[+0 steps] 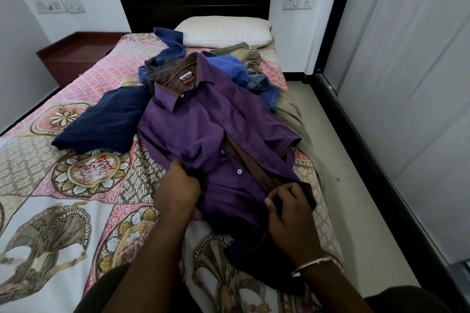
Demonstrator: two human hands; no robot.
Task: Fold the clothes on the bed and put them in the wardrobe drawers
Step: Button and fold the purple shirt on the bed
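The task looks to be in its early part. A purple shirt [203, 124] lies face up and lengthwise on the bed [50, 211], collar at the far end, front placket partly open so the brown lining shows, one button near the lower middle. Both hands work at its near end. The left hand [178, 185] has its fingers curled into the cloth at the shirt's left edge, a closed grip pinching the fabric. The right hand [287, 208] has fingers bent round the right front panel near the hem, thumb on top, so its grip too is closed on the shirt. Between the two grips the lower front lies smooth enough; nearer than the right grip the hem bunches in a dark heap.

I judge this shirt is being straightened or closed before any fold is made; no fold shows in it yet.

Beyond the grips, past the collar, an unfolded pile [229, 71] of blue, denim and khaki clothes waits near the pillow [223, 30]. To the left of the left grip and further off lies a navy garment [106, 119], flatter, perhaps folded already; I cannot tell. No wardrobe drawers can be made out for certain, and nothing appears stowed
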